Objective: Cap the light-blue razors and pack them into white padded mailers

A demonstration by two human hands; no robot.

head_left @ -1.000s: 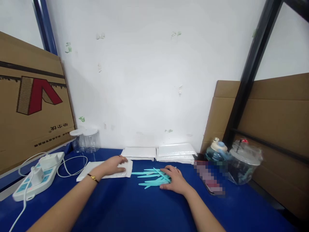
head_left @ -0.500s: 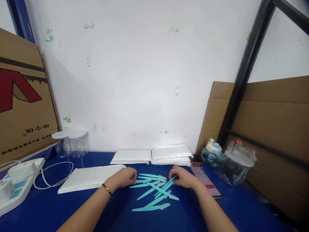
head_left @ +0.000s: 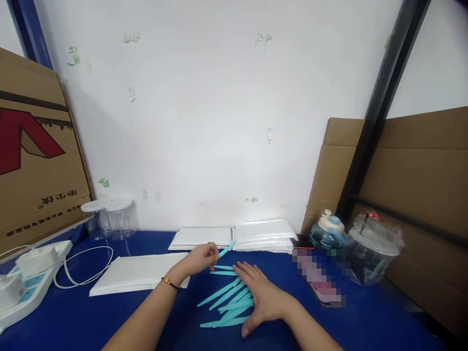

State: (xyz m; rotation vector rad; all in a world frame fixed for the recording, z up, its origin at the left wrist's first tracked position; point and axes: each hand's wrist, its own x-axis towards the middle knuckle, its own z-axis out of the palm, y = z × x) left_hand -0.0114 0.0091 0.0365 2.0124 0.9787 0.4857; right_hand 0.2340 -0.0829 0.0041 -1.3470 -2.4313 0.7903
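Observation:
Several turquoise eyebrow razors [head_left: 226,297] lie in a loose pile on the blue tabletop, their thin ends pointing left. One more eyebrow razor [head_left: 227,249] is pinched in the fingers of my left hand [head_left: 200,258], slanting up to the right above the far side of the pile. My right hand [head_left: 265,295] is open, fingers spread, and lies against the right ends of the razors, covering them. A white padded mailer [head_left: 135,273] lies flat beside my left wrist.
Two stacks of white padded mailers, left [head_left: 199,238] and right [head_left: 265,235], stand by the wall. At left are clear jars [head_left: 122,224], a power strip [head_left: 34,273] and a cable. A phone [head_left: 321,280], teal pot [head_left: 325,233] and bagged cup [head_left: 373,251] stand right.
My left hand has lifted one eyebrow razor. My right hand has spread and moved down-left over the pile, and the razors there now lie more nearly side by side.

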